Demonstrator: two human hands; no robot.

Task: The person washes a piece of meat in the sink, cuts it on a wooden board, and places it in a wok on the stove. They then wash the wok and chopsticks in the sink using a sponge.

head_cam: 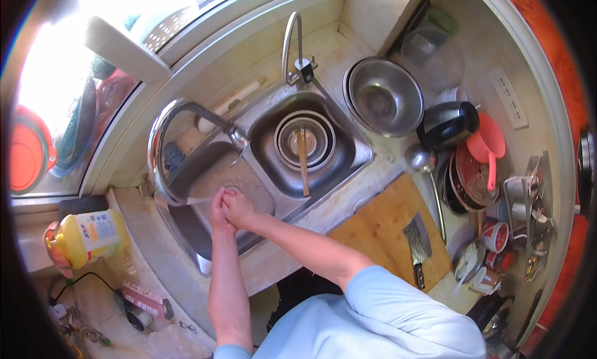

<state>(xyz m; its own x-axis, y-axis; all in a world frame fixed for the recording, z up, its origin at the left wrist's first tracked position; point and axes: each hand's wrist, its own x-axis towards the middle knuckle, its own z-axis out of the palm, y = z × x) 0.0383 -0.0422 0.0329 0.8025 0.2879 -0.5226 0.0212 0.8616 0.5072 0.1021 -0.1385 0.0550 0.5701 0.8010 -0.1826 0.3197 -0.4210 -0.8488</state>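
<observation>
My left hand (218,214) and my right hand (239,210) are pressed together above the left sink basin (254,184). My right fingers curl over my left hand; the fingers of both look closed, and no object shows between them. A thin stream of water (198,201) runs from the curved chrome faucet (156,144) toward my hands. In the right basin (261,137) sit nested metal bowls (283,151), with wooden chopsticks (303,167) laid across them. Behind that basin stands a slimmer tap (285,46).
Right of the sink lie a wooden cutting board (368,228) with a cleaver (417,242), a ladle (436,200), large metal basins (382,97), a black kettle (450,123) and a pink dipper (487,144). To the left, a yellow jug (93,237) lies near the window ledge.
</observation>
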